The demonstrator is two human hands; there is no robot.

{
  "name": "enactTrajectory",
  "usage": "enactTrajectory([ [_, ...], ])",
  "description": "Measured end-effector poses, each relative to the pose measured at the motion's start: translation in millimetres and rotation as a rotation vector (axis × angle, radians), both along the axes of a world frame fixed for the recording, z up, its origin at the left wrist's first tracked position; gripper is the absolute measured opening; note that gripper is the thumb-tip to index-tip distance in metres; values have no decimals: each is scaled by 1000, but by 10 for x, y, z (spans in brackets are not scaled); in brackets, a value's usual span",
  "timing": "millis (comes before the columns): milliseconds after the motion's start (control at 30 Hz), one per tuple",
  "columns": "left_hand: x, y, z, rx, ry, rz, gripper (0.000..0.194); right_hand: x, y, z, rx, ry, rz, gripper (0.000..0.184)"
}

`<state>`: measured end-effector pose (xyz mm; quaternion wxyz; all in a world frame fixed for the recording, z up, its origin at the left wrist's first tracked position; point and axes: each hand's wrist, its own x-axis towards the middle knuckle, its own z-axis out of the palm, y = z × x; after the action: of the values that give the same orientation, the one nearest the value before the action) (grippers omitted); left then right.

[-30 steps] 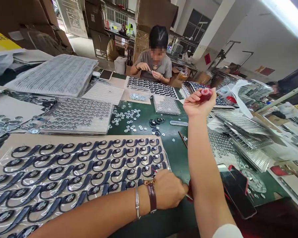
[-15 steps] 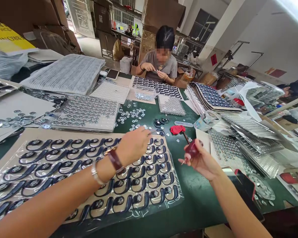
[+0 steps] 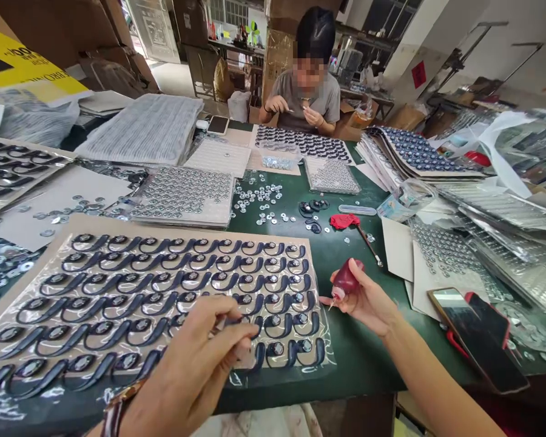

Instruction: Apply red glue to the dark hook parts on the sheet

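My right hand (image 3: 368,300) is wrapped around a dark red squeeze bottle (image 3: 348,277), whose pale cap and thin nozzle tilt down to the left. It hovers just past the right edge of a plastic-covered sheet (image 3: 318,358) bearing rows of dark curved pieces, each with a round shiny centre. Above the lower right part of this sheet, my left hand (image 3: 204,346) has its fingers curled, thumb close to the index finger in a pinch. What lies between those fingertips, if anything, is too unclear to name. Several dark looped pieces (image 3: 313,207) lie beyond the sheet.
Small silver discs (image 3: 259,200) are scattered behind the sheet, beside a disc-covered stack (image 3: 182,191). A red cloth (image 3: 344,221) and a thin stick (image 3: 369,244) lie farther right. Phones (image 3: 473,340) rest at the right. Across the table, a person (image 3: 307,85) works with small items.
My left hand has come back from the sheet's far right corner to its lower right part. My right hand still grips the bottle, barely shifted. The view has turned slightly.
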<state>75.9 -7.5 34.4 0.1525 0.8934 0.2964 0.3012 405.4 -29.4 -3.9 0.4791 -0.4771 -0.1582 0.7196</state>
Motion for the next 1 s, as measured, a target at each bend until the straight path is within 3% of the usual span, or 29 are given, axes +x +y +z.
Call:
enactTrajectory([
  [133, 116, -218, 24, 143, 24, -48, 33, -69, -37, -7, 122, -115, 16, 44],
  [233, 234, -371, -76, 127, 2, -110, 28, -91, -30, -21, 278, -290, -20, 38],
  [400, 388, -511, -246, 236, 41, -133, 26, -285, -104, -185, 499, -447, -101, 28],
  [600, 487, -553, -267, 294, 78, -172, 16, -412, -264, -281, 553, -475, -206, 24],
  [867, 590, -552, -311, 259, 79, -191, 20, -403, -296, -227, 643, -714, -26, 18],
  [1000, 609, -582, -306, 278, 115, -188, 22, -412, -326, -263, 708, -690, 89, 15],
])
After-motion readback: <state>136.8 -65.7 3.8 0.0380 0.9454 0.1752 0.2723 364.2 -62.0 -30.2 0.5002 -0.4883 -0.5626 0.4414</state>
